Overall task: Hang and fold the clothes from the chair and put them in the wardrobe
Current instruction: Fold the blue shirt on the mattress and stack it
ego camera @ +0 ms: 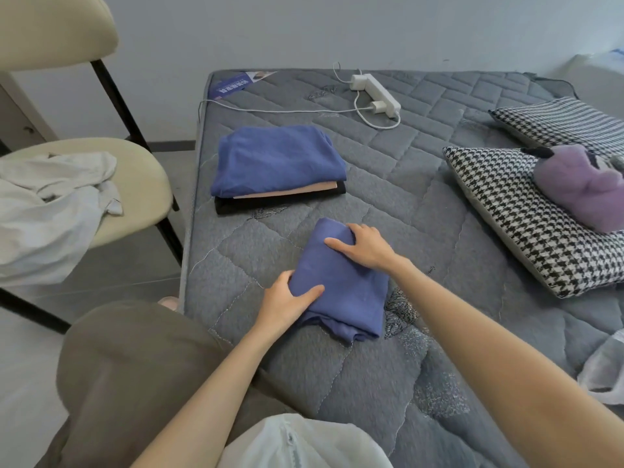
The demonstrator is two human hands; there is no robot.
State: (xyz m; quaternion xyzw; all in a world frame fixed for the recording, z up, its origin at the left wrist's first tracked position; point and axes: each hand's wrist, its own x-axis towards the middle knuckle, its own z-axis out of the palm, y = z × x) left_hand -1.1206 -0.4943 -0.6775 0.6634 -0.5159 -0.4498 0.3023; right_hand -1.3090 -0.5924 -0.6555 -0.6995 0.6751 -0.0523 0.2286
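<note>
A folded blue garment [341, 285] lies on the grey quilted mattress [422, 204] in front of me. My left hand [287, 304] grips its near left edge, thumb on top and fingers tucked under the fold. My right hand [366, 246] grips the far end, thumb across the top and fingers curled over the edge. Behind it sits a stack of folded clothes [277, 170]: blue on top, then pink, then black. On the cream chair [135, 184] at the left lie crumpled white clothes [50, 211].
Two houndstooth pillows [526, 217] and a purple plush toy [584, 187] lie at the right of the bed. A white power strip [374, 91] with cables sits near the far edge. White fabric [604, 369] shows at the right edge.
</note>
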